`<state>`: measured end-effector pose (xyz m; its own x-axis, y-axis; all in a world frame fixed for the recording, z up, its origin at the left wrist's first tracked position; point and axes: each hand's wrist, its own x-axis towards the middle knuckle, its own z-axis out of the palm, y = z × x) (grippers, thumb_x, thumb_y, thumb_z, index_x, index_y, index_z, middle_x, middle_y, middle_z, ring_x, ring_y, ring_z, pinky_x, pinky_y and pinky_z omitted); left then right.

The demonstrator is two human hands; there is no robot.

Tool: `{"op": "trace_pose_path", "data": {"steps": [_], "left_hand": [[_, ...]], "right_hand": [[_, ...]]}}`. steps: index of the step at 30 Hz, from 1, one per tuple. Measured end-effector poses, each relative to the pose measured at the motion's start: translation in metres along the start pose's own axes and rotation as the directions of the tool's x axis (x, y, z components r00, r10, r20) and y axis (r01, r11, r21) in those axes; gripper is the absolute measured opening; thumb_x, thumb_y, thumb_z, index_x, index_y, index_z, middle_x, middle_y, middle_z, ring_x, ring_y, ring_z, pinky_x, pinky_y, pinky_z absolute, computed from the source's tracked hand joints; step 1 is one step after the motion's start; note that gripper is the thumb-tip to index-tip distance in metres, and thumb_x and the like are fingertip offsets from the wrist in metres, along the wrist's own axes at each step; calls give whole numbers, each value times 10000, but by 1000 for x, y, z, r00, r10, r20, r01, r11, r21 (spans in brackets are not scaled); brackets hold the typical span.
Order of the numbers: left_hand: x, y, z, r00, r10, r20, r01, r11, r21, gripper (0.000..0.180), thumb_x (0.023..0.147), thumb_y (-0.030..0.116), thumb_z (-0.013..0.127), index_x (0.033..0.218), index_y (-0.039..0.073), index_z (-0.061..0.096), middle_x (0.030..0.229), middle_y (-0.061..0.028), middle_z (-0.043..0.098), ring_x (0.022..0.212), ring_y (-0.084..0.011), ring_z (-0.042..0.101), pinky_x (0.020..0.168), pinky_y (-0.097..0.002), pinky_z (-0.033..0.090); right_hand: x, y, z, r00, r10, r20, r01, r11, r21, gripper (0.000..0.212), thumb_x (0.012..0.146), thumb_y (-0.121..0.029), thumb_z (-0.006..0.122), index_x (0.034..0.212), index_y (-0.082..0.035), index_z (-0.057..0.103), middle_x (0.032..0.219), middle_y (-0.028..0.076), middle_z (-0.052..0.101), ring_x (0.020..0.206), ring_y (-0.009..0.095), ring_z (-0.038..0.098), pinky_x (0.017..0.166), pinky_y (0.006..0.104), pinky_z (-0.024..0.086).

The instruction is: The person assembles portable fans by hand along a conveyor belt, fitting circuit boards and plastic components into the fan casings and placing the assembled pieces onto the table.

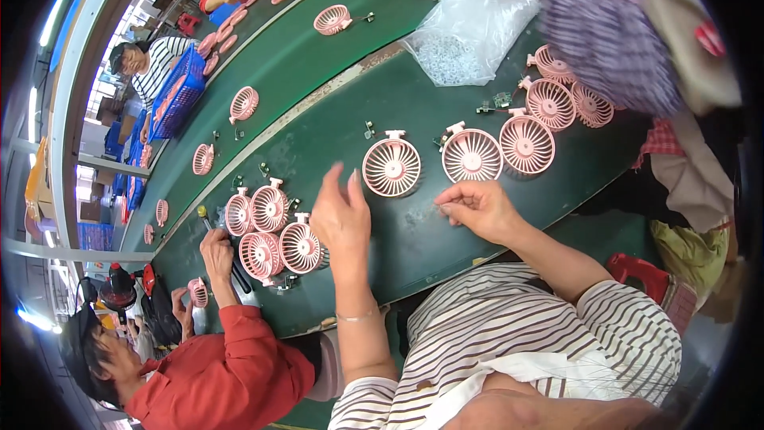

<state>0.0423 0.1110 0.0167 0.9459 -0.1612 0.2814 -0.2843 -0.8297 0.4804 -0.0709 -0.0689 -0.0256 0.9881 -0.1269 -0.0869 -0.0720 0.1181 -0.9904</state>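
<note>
Three pink fan housings (392,167) lie at centre frame on the dark green tabletop (426,247): left one apart, middle and right ones close together, perhaps touching. Each sits ribbed dish upward, presumably so its inside is easy to reach. Small circuit boards (502,100) lie just beyond the stems, probably because leads tie them there; leads too fine to confirm.

Right hand (484,209): just below the middle housing, thumb and forefinger pressed together at the tips. Whether something tiny is pinched between, cannot tell.

Left hand (342,219): raised between the left housing and a cluster of four housings (301,248), fingers loosely spread, tips blurred, no object visible in them.

Further out: clear plastic bag (469,36) of small pieces, upper centre, likely put there to be within arm's reach. Neighbour's patterned sleeve (609,40), upper right. Lower left, a co-worker's hand (216,255) beside the four. Beyond the pale rail (274,123), a green conveyor belt (290,60) carries more housings, well spaced.
</note>
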Motion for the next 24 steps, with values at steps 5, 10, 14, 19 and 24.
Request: {"op": "trace_pose_path", "data": {"steps": [5, 10, 14, 19, 24], "left_hand": [[46, 14, 20, 900, 428, 79, -432, 901, 48, 362, 809, 137, 614, 1170, 121, 583, 1054, -162, 618, 922, -338, 600, 785, -407, 484], [53, 7, 44, 854, 495, 158, -452, 858, -244, 249, 798, 132, 629, 1042, 81, 632, 961, -140, 643, 866, -332, 621, 753, -396, 490], [26, 3, 40, 938, 304, 166, -224, 897, -381, 182, 801, 94, 630, 968, 25, 607, 885, -169, 641, 788, -346, 628, 692, -391, 488], [-37, 20, 12, 993, 114, 27, -75, 798, -598, 204, 806, -17, 646, 1007, 10, 615, 957, -79, 580, 701, -90, 583, 584, -218, 509], [-72, 21, 6, 996, 87, -25, -76, 651, -755, 246, 785, -76, 650, 1020, -17, 607, 998, -76, 574, 846, -114, 597, 665, -203, 527]], "right_hand": [[-5, -16, 6, 1000, -5, 0, 5, 1000, 29, 127, 857, -28, 596, 965, 15, 648, 762, 34, 649, 671, 65, 606, 616, 207, 502], [-7, -16, 7, 998, -58, 2, 58, 998, -3, 113, 852, -30, 605, 940, 10, 663, 758, 28, 646, 666, 55, 597, 603, 199, 492], [-3, -24, 6, 993, -110, -31, 112, 991, 73, 131, 847, -25, 612, 957, 13, 673, 769, 22, 649, 662, 49, 591, 594, 188, 479], [17, -27, 9, 960, -139, -243, 165, 982, 92, 170, 843, 7, 613, 1001, 61, 647, 898, 97, 672, 817, 126, 638, 764, 237, 520], [20, -24, 20, 978, -56, -200, 116, 945, 304, 187, 841, -2, 621, 1016, 61, 641, 936, 116, 666, 857, 139, 638, 787, 244, 518]]}}
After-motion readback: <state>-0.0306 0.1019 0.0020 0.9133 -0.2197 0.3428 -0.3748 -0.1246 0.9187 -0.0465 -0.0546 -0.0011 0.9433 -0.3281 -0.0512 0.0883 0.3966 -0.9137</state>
